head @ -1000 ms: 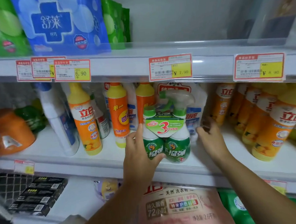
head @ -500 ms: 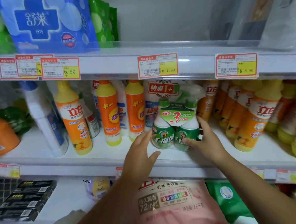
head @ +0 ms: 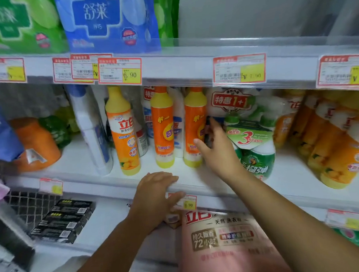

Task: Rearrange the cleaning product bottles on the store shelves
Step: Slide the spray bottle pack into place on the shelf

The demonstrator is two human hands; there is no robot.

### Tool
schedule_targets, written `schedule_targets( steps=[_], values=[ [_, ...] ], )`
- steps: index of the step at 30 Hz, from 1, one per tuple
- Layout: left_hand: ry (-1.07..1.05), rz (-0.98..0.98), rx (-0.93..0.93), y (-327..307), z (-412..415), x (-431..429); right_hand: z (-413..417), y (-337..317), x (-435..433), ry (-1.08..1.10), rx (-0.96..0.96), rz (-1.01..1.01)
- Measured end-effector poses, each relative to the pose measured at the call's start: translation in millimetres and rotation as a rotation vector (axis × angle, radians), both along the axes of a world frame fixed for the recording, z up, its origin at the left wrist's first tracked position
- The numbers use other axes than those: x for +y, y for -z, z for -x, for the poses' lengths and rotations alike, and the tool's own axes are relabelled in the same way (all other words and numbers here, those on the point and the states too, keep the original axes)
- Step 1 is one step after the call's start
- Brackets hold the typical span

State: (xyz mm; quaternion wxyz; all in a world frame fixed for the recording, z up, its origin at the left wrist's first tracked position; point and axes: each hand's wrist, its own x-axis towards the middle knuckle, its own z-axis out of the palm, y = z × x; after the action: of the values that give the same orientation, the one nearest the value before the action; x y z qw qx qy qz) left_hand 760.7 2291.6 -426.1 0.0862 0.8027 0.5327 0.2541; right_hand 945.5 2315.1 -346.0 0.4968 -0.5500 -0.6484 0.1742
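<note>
On the middle shelf (head: 89, 178), far out at 9 o'clock, lies an orange pouch (head: 37, 143). Next comes a tall white bottle (head: 91, 132). Then three orange dish soap bottles with yellow caps stand in a row: the first soap bottle (head: 123, 136), the second soap bottle (head: 162, 126) and the third soap bottle (head: 193, 126). All three stand up straight, near the front.

The left hand (head: 154, 193) rests on the front edge of the shelf at 6 o'clock from the second soap bottle. Its fingers lie loose on top and it holds nothing.

The right hand (head: 217, 152) is spread wide. Its thumb touches the third soap bottle, and its fingers reach into the gap toward 12 o'clock. Something dark sits there, too blurry to name. The hand holds nothing that I can see.

Just at 3 o'clock from that hand stands the green spray twin pack (head: 256, 158). Past it, more orange bottles (head: 333, 148) lean in a row.

I think the step is reaching for something at the back. To do it well, the hand should go in slowly, keep clear of the third soap bottle so it does not tip, and grip low before pulling out.
</note>
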Motion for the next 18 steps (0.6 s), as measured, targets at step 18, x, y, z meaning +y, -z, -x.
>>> schedule_targets(
  steps=[18],
  values=[
    [0.129,0.016,0.011,-16,-45,-11,-33,8,-73,0.062,0.302,-0.077]
  ],
)
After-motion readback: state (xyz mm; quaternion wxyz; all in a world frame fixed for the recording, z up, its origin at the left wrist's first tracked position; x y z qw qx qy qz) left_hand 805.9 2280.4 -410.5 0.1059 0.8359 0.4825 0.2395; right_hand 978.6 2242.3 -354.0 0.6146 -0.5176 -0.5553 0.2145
